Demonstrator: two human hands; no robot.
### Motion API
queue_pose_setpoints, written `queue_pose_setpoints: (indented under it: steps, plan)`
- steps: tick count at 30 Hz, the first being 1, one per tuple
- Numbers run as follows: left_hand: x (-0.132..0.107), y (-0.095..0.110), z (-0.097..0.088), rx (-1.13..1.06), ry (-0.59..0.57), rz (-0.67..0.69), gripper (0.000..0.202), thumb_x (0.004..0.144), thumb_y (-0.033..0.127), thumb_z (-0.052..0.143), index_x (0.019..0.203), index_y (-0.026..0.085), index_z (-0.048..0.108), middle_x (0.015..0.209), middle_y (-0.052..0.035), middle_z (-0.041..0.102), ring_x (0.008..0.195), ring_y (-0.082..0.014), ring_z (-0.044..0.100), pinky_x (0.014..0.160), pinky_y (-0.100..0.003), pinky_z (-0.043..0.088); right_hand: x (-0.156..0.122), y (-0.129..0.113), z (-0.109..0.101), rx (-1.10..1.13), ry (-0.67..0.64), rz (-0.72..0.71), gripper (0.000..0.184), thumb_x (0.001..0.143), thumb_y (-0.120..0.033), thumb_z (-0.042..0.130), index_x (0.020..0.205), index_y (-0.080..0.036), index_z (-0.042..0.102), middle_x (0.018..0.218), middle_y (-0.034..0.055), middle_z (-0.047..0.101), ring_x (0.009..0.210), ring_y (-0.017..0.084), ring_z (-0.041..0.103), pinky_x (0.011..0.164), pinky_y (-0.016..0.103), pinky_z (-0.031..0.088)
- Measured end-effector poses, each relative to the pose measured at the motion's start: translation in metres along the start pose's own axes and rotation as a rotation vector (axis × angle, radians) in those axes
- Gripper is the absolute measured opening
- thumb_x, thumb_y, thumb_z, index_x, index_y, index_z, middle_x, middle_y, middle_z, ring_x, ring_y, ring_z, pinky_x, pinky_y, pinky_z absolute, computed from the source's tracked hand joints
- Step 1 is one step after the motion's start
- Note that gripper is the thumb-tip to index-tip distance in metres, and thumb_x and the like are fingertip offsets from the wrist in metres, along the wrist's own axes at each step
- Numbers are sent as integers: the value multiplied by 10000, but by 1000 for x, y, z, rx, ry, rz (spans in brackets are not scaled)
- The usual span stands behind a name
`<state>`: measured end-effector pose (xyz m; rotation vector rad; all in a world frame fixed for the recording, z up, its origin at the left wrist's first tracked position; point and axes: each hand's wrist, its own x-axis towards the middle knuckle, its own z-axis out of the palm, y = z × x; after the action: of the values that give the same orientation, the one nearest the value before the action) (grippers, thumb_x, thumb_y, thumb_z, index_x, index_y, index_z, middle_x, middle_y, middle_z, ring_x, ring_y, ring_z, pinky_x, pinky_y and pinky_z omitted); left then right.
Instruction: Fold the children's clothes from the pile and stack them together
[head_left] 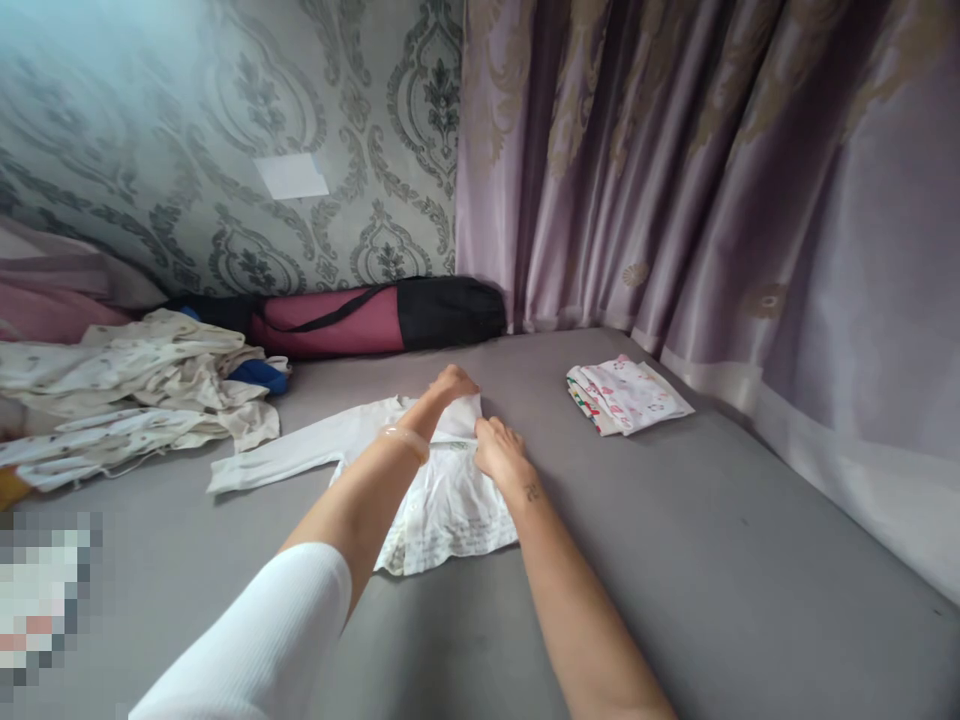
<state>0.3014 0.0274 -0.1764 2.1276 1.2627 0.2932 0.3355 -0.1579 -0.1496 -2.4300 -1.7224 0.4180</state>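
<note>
A small white long-sleeved shirt [454,510] lies spread on the grey sheet, its hem towards me and one sleeve stretched out to the left. My left hand [454,383] reaches across it to the upper right shoulder, fingers closed on the cloth. At the shirt's right side, my right hand [501,450] has its fingers curled around the edge of the fabric. The right sleeve appears folded inward over the chest, partly hidden by my left forearm. A pale bangle [405,442] circles my left wrist.
Folded printed clothes [630,395] are stacked to the right on the bed [720,560]. Loose patterned clothes [142,385] are heaped on the left. A long maroon and black bag [337,318] lies against the wall, beside purple curtains [592,160].
</note>
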Motion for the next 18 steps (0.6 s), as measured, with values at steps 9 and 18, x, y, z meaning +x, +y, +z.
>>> queue_pose_setpoints:
  steps: [9,18]
  plan:
    - [-9,5,16,119,55,-40,271,795,435,659,927,217,753,900,-56,745,970,-247,649,890,-372,434,1,6,-10,-7,-84,57,402,855,-52,443,1161,-181,670,1162,156,694,1111,227,641,894,319,452]
    - [-32,1,25,381,186,225,363,913,484,493,1112,244,681,1136,-100,669,1129,-291,533,948,-428,319,3,10,-15,-38,-137,89,291,861,-164,525,1086,-174,709,1157,170,696,1103,238,651,879,312,462]
